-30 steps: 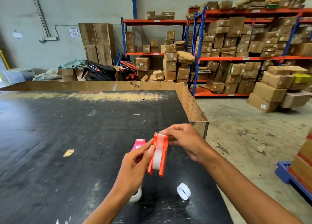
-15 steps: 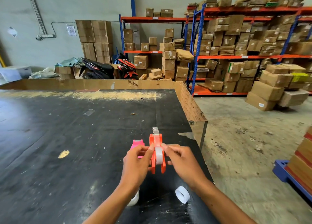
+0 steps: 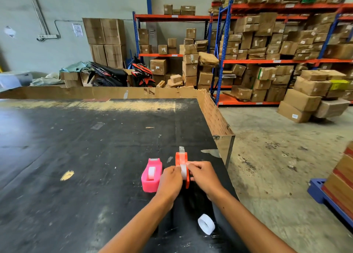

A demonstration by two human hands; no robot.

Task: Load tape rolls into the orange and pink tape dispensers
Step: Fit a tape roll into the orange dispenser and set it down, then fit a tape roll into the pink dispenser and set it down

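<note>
Orange tape dispenser (image 3: 182,166): standing on the black table (image 3: 76,157) near its right edge, clear roll seated in it. Your left hand (image 3: 170,180) and right hand (image 3: 205,176) pinch it from either side. Pink tape dispenser (image 3: 151,175): just to its left, roll loaded, untouched. Loose tape roll (image 3: 206,224): on the table between your forearms, nearer you.
</note>
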